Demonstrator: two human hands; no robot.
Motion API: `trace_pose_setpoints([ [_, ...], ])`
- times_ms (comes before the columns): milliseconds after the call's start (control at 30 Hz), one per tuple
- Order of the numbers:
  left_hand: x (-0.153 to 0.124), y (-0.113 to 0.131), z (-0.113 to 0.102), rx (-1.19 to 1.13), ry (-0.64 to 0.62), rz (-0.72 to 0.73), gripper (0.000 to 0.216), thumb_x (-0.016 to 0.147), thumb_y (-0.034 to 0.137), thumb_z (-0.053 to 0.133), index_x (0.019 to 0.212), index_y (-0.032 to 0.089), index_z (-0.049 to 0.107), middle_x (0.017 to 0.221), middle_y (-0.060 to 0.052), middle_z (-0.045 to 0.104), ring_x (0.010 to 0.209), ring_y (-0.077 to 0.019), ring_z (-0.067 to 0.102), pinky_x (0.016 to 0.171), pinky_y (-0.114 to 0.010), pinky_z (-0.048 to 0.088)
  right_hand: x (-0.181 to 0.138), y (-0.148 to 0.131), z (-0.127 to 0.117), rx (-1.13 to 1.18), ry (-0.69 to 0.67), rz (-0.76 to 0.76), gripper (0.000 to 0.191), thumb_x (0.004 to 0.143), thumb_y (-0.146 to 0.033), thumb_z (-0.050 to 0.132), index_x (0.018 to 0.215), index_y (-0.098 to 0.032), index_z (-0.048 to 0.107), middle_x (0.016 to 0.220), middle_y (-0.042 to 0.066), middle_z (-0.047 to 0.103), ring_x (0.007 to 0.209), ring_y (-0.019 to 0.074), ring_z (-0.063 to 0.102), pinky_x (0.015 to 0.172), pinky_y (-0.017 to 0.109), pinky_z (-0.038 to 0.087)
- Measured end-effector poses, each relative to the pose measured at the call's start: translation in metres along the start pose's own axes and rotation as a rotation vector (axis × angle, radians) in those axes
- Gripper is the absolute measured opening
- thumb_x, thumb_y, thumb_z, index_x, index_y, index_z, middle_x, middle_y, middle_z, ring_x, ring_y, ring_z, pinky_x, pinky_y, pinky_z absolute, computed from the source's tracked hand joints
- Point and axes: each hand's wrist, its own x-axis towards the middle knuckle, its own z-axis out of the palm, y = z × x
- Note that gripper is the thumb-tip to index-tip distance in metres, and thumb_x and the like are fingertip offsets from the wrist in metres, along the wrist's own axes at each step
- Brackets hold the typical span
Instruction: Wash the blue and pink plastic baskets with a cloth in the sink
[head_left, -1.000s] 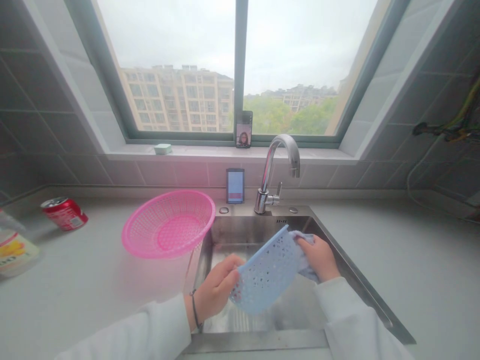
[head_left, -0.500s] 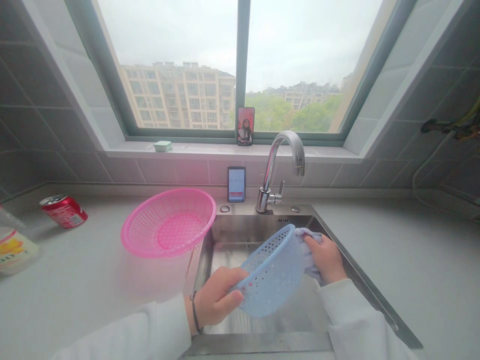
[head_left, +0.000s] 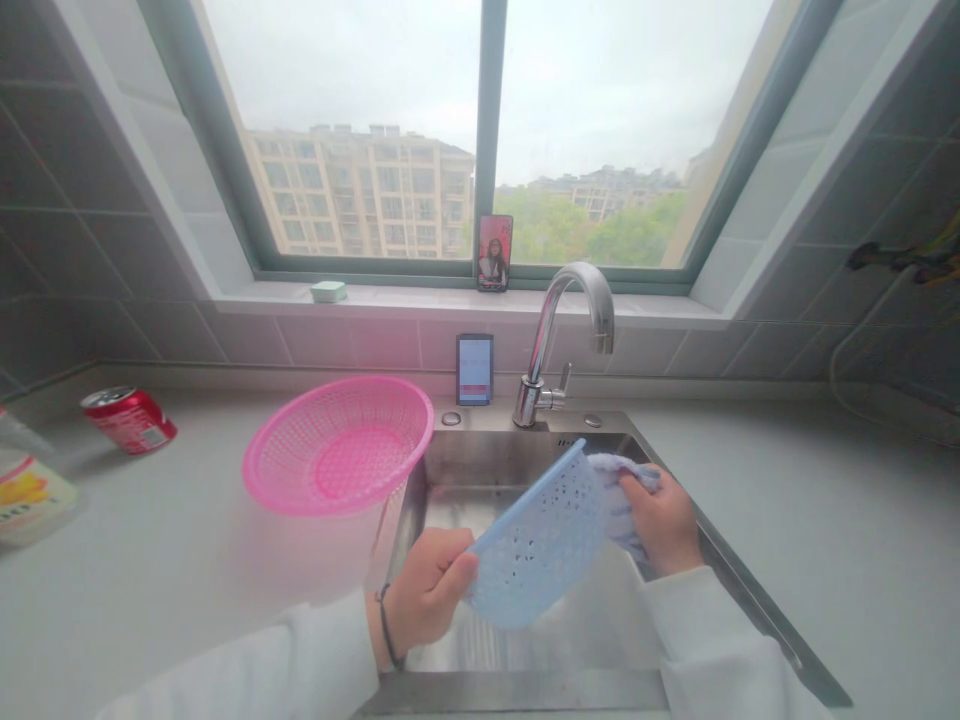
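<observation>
A light blue perforated plastic basket (head_left: 536, 550) is held tilted on its side above the steel sink (head_left: 465, 460). My left hand (head_left: 431, 590) grips its near left rim between thumb and fingers. On the basket's right side, my right hand (head_left: 664, 520) is closed on a pale, striped cloth (head_left: 622, 500). The cloth lies against the outside of the basket close to its upper end. Part of the cloth is hidden behind the fingers.
A pink plastic basket (head_left: 337, 445) stands left of the sink. The chrome faucet (head_left: 532, 390) rises behind the basin. One phone (head_left: 475, 370) leans on the backsplash, another phone (head_left: 495, 252) on the sill. A red can (head_left: 129, 420) and a bottle (head_left: 30, 490) are at left.
The blue basket has turned so its opening faces further away and its side shows more. My right hand and the cloth have shifted slightly right.
</observation>
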Motion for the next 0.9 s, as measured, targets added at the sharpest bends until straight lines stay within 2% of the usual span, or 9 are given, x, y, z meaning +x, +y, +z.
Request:
trace_pose_setpoints([
  [100,-0.001,-0.002,0.001,0.029,0.028,-0.002,0.057,0.101,0.060,0.027,0.061,0.019,0.034,0.056,0.004,0.030,0.050,-0.0094,0.031,0.051,-0.025,0.020,-0.003,-0.003,0.000,-0.057,0.005,-0.029,0.030,0.072,-0.051,0.056,0.070,-0.021,0.059,0.059,0.003,0.062,0.059,0.0225,0.060,0.056,0.031,0.043],
  [300,0.001,0.001,0.001,0.077,-0.005,0.029,0.055,0.102,0.057,0.024,0.062,0.019,0.031,0.057,0.004,0.029,0.051,-0.0093,0.030,0.051,-0.025,0.020,-0.011,-0.017,0.001,-0.289,-0.060,-0.123,0.034,0.073,-0.055,0.056,0.080,-0.022,0.064,0.069,0.004,0.068,0.066,0.0234,0.062,0.057,0.029,0.039],
  [433,0.002,0.005,-0.001,0.110,0.016,0.032,0.055,0.102,0.056,0.023,0.061,0.020,0.029,0.056,0.005,0.027,0.050,-0.0093,0.028,0.051,-0.025,0.019,-0.014,-0.022,0.000,-0.420,-0.088,-0.115,0.035,0.078,-0.056,0.054,0.084,-0.023,0.065,0.074,0.006,0.070,0.070,0.0251,0.064,0.059,0.029,0.037],
  [600,0.001,-0.001,-0.001,0.164,0.066,-0.070,0.056,0.100,0.058,0.027,0.059,0.020,0.027,0.055,0.005,0.026,0.050,-0.0095,0.028,0.051,-0.026,0.018,-0.013,-0.019,-0.003,-0.385,-0.064,-0.080,0.030,0.077,-0.051,0.056,0.086,-0.023,0.064,0.077,0.007,0.072,0.074,0.0255,0.066,0.061,0.029,0.040],
  [733,-0.001,-0.005,0.002,0.148,0.109,-0.167,0.056,0.099,0.061,0.026,0.061,0.020,0.029,0.056,0.004,0.029,0.051,-0.0099,0.030,0.051,-0.026,0.019,-0.016,-0.022,-0.003,-0.458,-0.039,-0.131,0.028,0.078,-0.048,0.057,0.087,-0.023,0.065,0.077,0.007,0.071,0.070,0.0241,0.065,0.059,0.028,0.038],
  [900,0.002,0.002,0.005,0.160,0.047,-0.161,0.054,0.100,0.061,0.022,0.064,0.021,0.033,0.058,0.004,0.033,0.052,-0.0109,0.033,0.052,-0.026,0.021,-0.021,-0.028,0.000,-0.569,-0.015,-0.209,0.022,0.079,-0.044,0.061,0.082,-0.022,0.064,0.067,0.005,0.068,0.061,0.0215,0.061,0.054,0.026,0.031],
])
